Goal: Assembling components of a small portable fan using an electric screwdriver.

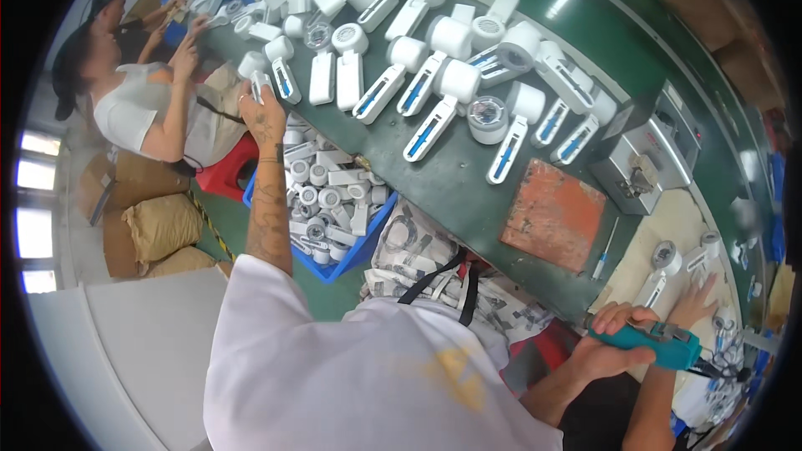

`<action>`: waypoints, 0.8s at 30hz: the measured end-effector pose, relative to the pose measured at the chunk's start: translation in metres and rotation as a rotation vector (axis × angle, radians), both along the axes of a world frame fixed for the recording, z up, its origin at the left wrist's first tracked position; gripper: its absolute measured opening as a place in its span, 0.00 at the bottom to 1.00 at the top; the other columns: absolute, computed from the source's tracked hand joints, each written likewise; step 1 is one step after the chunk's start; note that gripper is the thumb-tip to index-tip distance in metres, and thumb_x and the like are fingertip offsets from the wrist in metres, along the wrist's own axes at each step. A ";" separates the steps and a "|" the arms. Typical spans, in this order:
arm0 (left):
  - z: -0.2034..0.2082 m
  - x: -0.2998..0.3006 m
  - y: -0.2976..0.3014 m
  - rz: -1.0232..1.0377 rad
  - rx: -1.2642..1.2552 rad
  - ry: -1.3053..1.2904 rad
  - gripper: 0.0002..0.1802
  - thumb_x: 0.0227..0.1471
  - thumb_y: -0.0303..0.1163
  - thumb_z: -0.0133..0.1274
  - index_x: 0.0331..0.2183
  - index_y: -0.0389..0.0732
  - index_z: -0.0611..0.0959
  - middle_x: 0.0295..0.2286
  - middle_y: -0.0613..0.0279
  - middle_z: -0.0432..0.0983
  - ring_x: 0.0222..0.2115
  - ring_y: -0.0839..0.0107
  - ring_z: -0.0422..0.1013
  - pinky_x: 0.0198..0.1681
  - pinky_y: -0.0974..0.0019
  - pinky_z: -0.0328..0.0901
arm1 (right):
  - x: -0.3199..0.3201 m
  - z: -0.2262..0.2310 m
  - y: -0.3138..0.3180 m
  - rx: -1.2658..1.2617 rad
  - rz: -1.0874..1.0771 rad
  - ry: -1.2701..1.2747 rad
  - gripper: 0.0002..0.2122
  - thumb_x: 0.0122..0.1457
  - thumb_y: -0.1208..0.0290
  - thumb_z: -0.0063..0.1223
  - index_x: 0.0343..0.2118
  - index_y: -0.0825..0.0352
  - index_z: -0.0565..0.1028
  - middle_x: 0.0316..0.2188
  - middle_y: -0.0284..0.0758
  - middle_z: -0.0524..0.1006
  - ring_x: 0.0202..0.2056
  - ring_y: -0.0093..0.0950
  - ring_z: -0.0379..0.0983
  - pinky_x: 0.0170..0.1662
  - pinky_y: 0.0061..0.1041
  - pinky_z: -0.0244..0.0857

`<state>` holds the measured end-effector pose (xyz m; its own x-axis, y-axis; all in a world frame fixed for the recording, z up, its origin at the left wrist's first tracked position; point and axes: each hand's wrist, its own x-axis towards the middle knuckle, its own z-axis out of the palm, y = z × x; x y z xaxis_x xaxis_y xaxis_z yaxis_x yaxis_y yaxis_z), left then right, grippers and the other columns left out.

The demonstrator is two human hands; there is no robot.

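Observation:
My left hand [261, 107] reaches to the table's left edge, its fingers closed on a white handheld device [261, 85] with a long handle. Close to it stand similar devices with round heads, and one shows a blue strip [286, 83] in its handle slot. At the lower right, my right hand [603, 352] wraps round a teal electric screwdriver [660, 347], its dark tip pointing right. Beyond the tool, a co-worker's hand [693, 301] lies spread beside a white device [653, 286] on a beige sheet [620, 286].
Many white devices [424, 83] crowd the green table [434, 188]. A worn red board [553, 215], a slim screwdriver [606, 249] and a grey metal machine [639, 154] stand at right. Below, a blue crate [368, 240] holds more white parts. Co-workers [150, 108] sit at left.

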<state>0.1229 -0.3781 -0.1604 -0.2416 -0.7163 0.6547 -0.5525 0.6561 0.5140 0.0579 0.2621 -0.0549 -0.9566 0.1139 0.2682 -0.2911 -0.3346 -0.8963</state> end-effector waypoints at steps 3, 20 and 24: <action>-0.052 0.018 -0.072 -0.055 -0.723 -0.928 0.33 0.56 0.37 0.53 0.60 0.32 0.69 0.58 0.36 0.65 0.59 0.42 0.61 0.64 0.50 0.56 | -0.001 -0.017 0.008 -0.209 0.138 0.036 0.32 0.60 0.37 0.52 0.42 0.70 0.70 0.19 0.38 0.73 0.20 0.29 0.70 0.25 0.31 0.65; 0.106 -0.194 0.609 -1.668 0.130 -0.645 0.35 0.52 0.60 0.57 0.41 0.35 0.80 0.39 0.50 0.78 0.39 0.54 0.75 0.44 0.51 0.67 | 0.039 0.023 0.066 -0.109 -0.083 -0.193 0.34 0.47 0.48 0.72 0.43 0.77 0.73 0.26 0.36 0.75 0.28 0.28 0.74 0.31 0.24 0.64; 0.085 -0.200 0.648 -1.564 0.023 -0.835 0.39 0.51 0.68 0.52 0.41 0.37 0.82 0.37 0.49 0.79 0.40 0.51 0.75 0.45 0.44 0.64 | 0.049 0.018 0.078 -0.072 -0.122 -0.140 0.33 0.46 0.50 0.73 0.44 0.76 0.73 0.25 0.36 0.75 0.27 0.26 0.73 0.30 0.24 0.64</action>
<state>-0.0768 0.2700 -0.0749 -0.8761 0.4821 0.0053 0.4288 0.7742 0.4656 0.1066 0.3404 -0.0370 -0.9619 0.2456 0.1201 -0.2073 -0.3690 -0.9060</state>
